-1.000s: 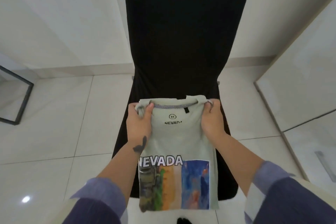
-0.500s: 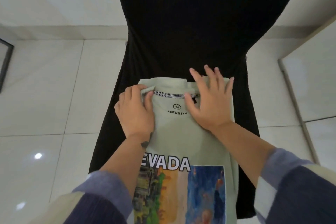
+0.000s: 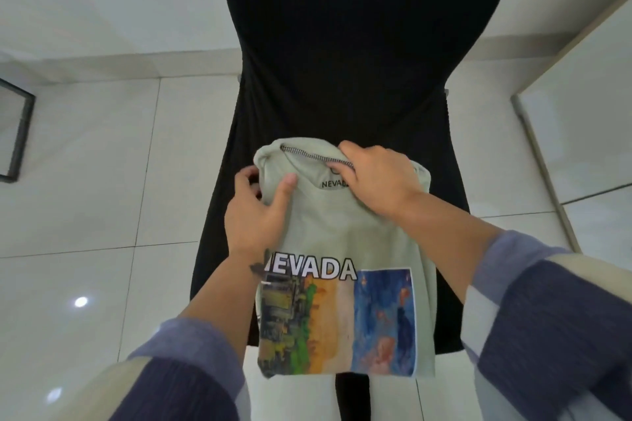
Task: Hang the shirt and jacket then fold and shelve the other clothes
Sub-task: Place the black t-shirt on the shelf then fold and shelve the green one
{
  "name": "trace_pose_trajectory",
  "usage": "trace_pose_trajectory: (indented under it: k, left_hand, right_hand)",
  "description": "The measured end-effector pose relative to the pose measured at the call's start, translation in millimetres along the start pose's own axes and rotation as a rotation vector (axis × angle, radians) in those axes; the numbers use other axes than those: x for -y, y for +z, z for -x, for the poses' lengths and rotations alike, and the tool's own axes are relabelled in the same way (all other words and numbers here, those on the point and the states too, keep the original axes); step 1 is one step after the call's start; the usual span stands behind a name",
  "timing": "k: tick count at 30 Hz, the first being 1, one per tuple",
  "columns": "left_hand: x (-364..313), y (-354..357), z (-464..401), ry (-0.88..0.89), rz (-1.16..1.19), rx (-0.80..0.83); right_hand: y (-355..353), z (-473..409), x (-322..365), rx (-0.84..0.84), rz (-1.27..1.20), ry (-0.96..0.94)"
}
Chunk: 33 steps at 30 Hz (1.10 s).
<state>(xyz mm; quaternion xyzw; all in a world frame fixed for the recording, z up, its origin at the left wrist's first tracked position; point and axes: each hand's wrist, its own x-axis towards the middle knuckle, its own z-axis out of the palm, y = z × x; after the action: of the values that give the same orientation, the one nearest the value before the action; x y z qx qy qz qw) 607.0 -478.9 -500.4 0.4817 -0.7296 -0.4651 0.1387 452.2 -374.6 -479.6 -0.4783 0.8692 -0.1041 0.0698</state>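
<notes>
A pale green T-shirt (image 3: 345, 236) with the word NEVADA and a painted print lies folded lengthwise on the seat of a black chair (image 3: 342, 44). My left hand (image 3: 260, 212) grips the shirt's left edge below the collar, thumb on top and fingers tucked under. My right hand (image 3: 376, 178) is closed on the collar's right side, bunching the fabric there. The shirt's lower end hangs over the seat's front edge toward me.
The chair's tall black back rises straight ahead. White glossy floor tiles surround the chair. A dark-framed panel (image 3: 17, 133) stands at the left edge, and a white cabinet or door (image 3: 581, 113) stands to the right.
My right hand went from lying flat on the collar to gripping it. My left hand slid down the left edge. The collar end now bunches up off the seat.
</notes>
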Motion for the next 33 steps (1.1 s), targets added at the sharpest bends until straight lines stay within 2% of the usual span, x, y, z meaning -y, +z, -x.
trace_pose_trajectory:
  k: [3, 8, 12, 17, 19, 25, 27, 29, 31, 33]
  left_hand:
    - [7.7, -12.4, 38.3, -0.025, -0.091, 0.161]
    - [40.0, -33.9, 119.6, -0.216, -0.137, 0.423]
    - [33.1, -58.0, 164.0, -0.212, -0.05, 0.402]
    - [-41.0, -96.0, 190.2, -0.029, 0.008, 0.303]
    - [-73.6, -105.8, 205.2, 0.047, 0.032, 0.264]
    - [-177.9, -92.2, 251.6, 0.099, 0.273, 0.2]
    - [-217.5, -76.2, 268.4, 0.064, 0.41, 0.163]
    - [-256.2, -57.1, 289.5, -0.056, 0.623, 0.164]
    - [-294.9, -35.5, 317.0, -0.193, 0.797, 0.254]
    - [-327.5, -15.9, 348.4, -0.223, 0.855, 0.312]
  right_hand:
    - [-30.8, 11.3, 10.6, -0.028, -0.113, 0.048]
    - [-85.1, 63.5, 24.0, -0.155, -0.251, 0.134]
    - [-139.5, 130.2, 39.3, -0.229, -0.283, 0.238]
    - [-239.1, 194.9, 63.1, -0.433, -0.419, 0.402]
    - [-284.3, 214.7, 74.8, -0.472, -0.464, 0.412]
    - [-423.8, 270.5, 107.3, -0.536, -0.483, 0.377]
    - [-462.5, 290.8, 109.5, -0.613, -0.523, 0.378]
    - [-496.0, 312.2, 106.9, -0.704, -0.564, 0.399]
    - [-523.4, 336.0, 97.6, -0.797, -0.6, 0.442]
    - [-543.2, 363.8, 82.7, -0.883, -0.634, 0.486]
